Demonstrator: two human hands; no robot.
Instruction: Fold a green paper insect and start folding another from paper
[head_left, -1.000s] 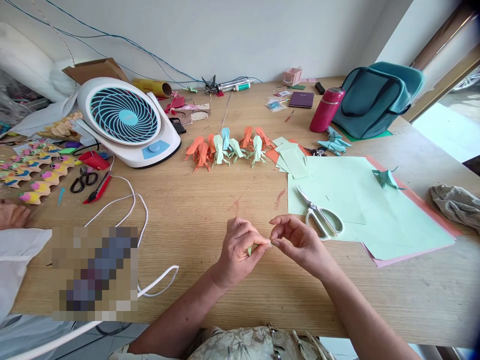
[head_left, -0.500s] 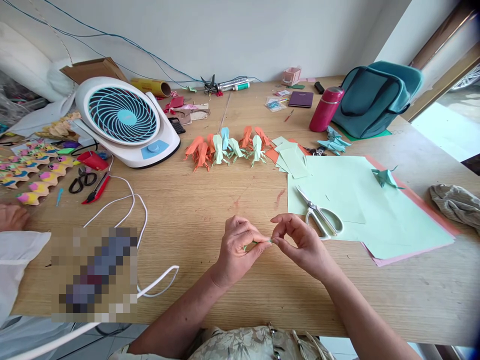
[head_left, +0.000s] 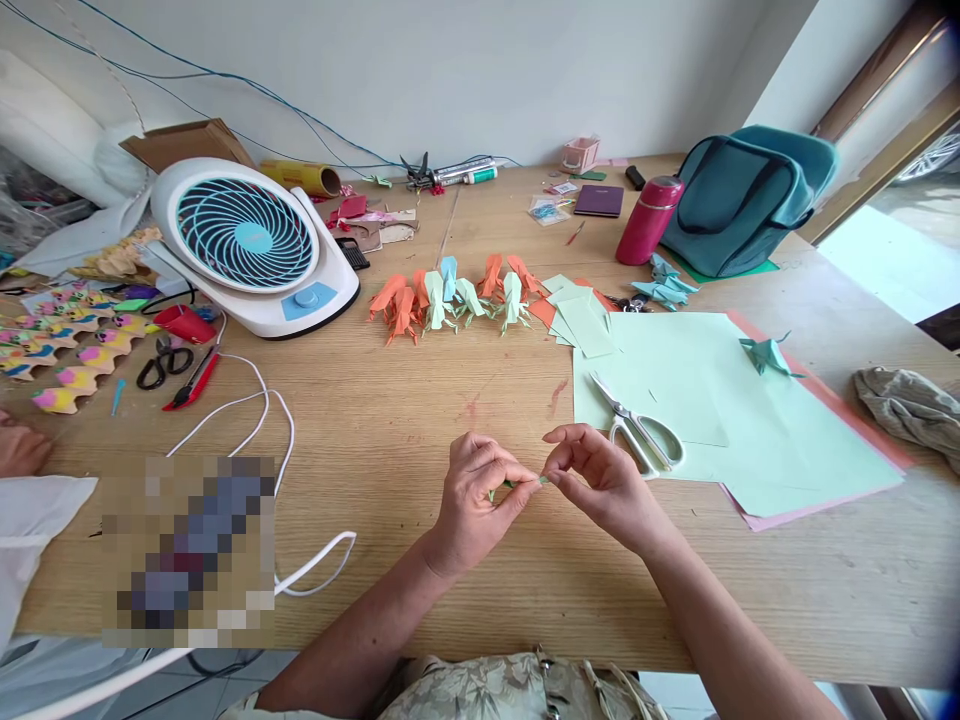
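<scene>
At the far left lies another person's hand [head_left: 19, 450], then a fan [head_left: 247, 240] and a row of folded paper figures [head_left: 457, 295]. Just above the table's [head_left: 420, 400] near edge, the left hand [head_left: 476, 505] and right hand [head_left: 600, 485] meet fingertip to fingertip, both pinched on a tiny green paper piece [head_left: 517, 485]. This looks like a fine fold mid-crease; a piece this small calls for a firm, steady pinch. Scissors [head_left: 637, 435] rest on green sheets [head_left: 712, 400] to the right.

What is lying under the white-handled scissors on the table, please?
The scissors rest on a light green paper sheet. A pink sheet edges out beneath that sheet farther right; whether it reaches under the scissors is hidden by the green paper.
</scene>
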